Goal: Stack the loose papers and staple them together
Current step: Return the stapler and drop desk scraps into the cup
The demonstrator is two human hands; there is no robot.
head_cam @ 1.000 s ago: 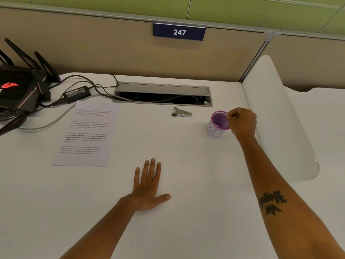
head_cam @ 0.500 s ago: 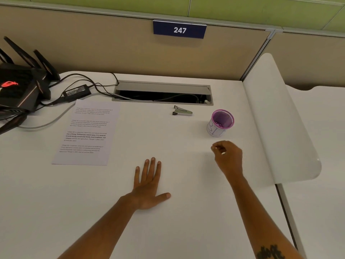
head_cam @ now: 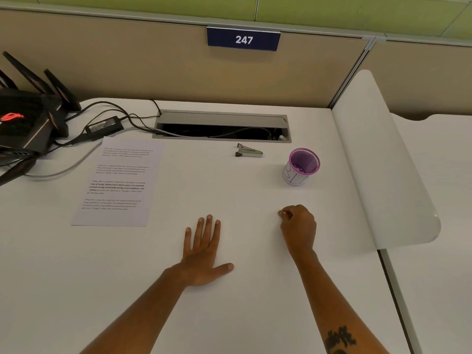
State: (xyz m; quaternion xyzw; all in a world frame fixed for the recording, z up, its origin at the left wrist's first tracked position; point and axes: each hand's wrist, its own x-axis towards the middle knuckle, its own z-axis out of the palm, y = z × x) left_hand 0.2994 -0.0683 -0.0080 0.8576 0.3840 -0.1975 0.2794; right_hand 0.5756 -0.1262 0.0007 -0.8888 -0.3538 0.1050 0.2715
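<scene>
Right hand (head_cam: 297,227) pulled back from cup (head_cam: 301,166), pinching something tiny; printed paper (head_cam: 117,181) lies flat

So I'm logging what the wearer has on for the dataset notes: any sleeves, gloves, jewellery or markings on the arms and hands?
Both forearms are bare, with no sleeves in view. The left hand and right hand wear no gloves, and no rings or watch show. A dark tattoo marks the right forearm.

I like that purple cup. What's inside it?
The purple mesh cup stands upright and open on the white desk. Only its purple inner wall and a few small pale specks at the bottom show; what they are is too small to tell.
</scene>
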